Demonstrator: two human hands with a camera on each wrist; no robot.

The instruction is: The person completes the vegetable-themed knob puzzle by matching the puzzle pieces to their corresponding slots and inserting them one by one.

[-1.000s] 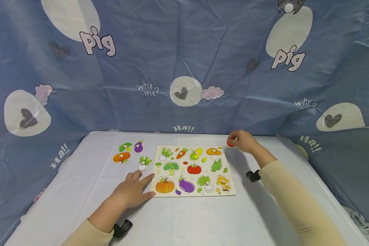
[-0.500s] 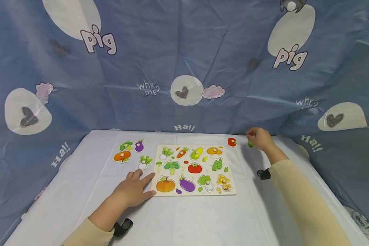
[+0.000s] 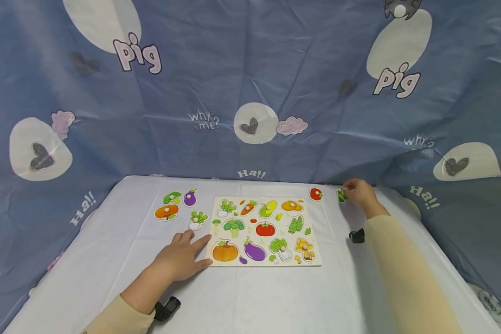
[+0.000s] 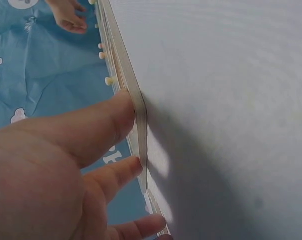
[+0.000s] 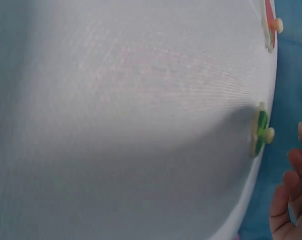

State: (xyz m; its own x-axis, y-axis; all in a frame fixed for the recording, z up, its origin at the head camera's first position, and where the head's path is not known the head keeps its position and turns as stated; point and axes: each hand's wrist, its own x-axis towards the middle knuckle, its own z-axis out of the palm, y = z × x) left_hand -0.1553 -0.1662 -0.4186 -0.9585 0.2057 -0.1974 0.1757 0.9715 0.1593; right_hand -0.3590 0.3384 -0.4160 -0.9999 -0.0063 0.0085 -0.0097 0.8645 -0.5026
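A vegetable knob-puzzle board [image 3: 250,233] lies on the white table, some of its pictured hollows filled with knobbed pieces. My left hand [image 3: 176,260] rests at its left edge, thumb and forefinger straight and touching the side; in the left wrist view the thumb [image 4: 110,117] presses the board's rim. At the back right, my right hand [image 3: 360,192] hovers beside a green vegetable piece [image 3: 341,195]. In the right wrist view the fingers [image 5: 291,187] are loosely bent and apart from that piece's knob [image 5: 269,135]. A tomato piece [image 3: 316,194] lies left of it.
Left of the board lie a broccoli piece [image 3: 172,198], an eggplant piece [image 3: 189,198], a pumpkin piece [image 3: 166,212] and a white radish piece [image 3: 198,220]. A blue printed cloth [image 3: 217,153] hangs behind the table.
My right hand has gone from the tomato piece rightward to the green piece, then drawn slightly off it, uncovering more of it. The tomato piece lies released. My left hand stays put.
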